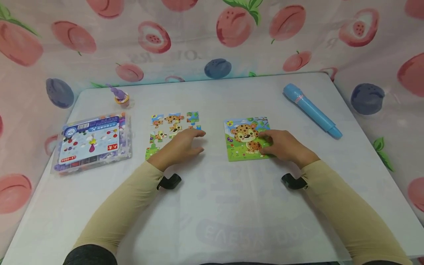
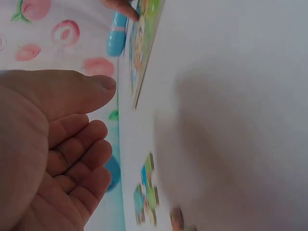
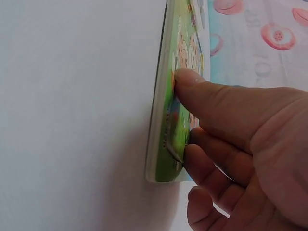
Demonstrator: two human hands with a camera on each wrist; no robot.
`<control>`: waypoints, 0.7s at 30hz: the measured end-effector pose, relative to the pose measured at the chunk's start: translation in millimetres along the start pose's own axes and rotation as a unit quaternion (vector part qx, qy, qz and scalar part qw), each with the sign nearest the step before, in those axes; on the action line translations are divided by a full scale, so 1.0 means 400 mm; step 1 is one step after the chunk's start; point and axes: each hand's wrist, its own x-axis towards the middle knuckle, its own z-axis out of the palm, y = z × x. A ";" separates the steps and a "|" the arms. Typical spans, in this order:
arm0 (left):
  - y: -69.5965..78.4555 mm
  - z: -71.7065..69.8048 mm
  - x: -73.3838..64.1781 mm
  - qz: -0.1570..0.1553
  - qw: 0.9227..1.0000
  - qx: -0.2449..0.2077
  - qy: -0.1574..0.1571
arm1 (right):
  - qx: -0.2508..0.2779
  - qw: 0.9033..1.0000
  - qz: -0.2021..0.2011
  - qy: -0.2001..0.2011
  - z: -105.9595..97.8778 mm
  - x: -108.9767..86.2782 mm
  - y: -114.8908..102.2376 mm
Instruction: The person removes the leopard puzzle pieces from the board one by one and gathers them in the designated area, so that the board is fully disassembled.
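Note:
My right hand (image 1: 281, 145) is over the right side of a square leopard puzzle board (image 1: 243, 149). In the right wrist view its thumb and curled fingers pinch a colourful puzzle piece (image 3: 175, 113), slightly raised at one corner, against the board. My left hand (image 1: 180, 145) hovers above the table with thumb and fingers apart, holding nothing; its palm shows in the left wrist view. Several loose puzzle pieces (image 1: 174, 118) lie spread in rows beyond and left of it. The left hand hides part of those rows.
At the left lies a clear plastic case (image 1: 91, 141) with a printed label. Behind it stands a small purple figure in a pot (image 1: 122, 97). A blue microphone-shaped pen (image 1: 313, 110) lies at the back right. Fruit-printed cloth (image 1: 195, 36) hangs behind the white table (image 1: 212, 213).

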 end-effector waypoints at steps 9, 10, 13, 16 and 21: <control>0.067 0.043 0.068 0.023 0.999 0.003 -0.043 | 0.007 1.000 -0.007 0.018 0.010 0.001 0.004; 0.072 0.048 0.075 0.029 0.998 0.006 -0.046 | 0.009 1.000 -0.008 0.021 0.011 0.001 0.005; 0.084 0.065 0.091 0.044 0.998 0.013 -0.052 | 0.013 1.000 -0.012 0.025 0.012 -0.001 0.010; 0.094 0.081 0.106 0.059 0.997 0.015 -0.054 | 0.008 0.999 -0.017 0.028 0.011 -0.003 0.015; 0.110 0.101 0.126 0.070 0.996 0.017 -0.058 | -0.013 0.999 -0.018 0.028 0.000 -0.014 0.025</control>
